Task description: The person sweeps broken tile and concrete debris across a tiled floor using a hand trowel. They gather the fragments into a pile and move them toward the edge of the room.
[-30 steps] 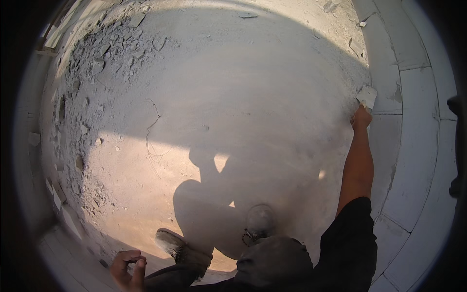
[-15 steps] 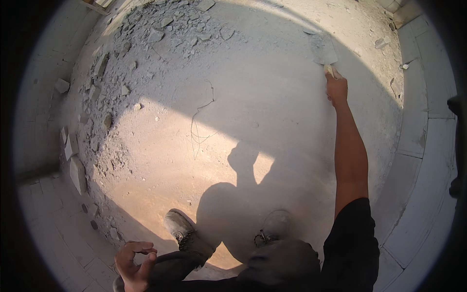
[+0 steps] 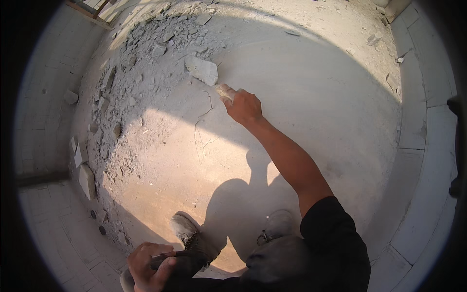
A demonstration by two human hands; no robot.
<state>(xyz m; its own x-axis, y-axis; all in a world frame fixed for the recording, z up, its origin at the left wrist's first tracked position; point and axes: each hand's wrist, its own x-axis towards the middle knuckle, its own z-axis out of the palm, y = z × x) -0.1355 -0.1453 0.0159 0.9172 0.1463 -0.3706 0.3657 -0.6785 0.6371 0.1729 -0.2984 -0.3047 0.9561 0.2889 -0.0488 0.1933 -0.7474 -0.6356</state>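
Your right hand hides part of the trowel where you grip it. The lower edge cuts your left hand off near the wrist.

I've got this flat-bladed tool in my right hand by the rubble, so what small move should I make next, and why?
I'd probably nudge the flat-bladed tool slightly forward and left. Your right hand grips its handle, its blade is near the edge of the rubble, and the thin wire lies on the near side, so that direction should avoid snagging it.
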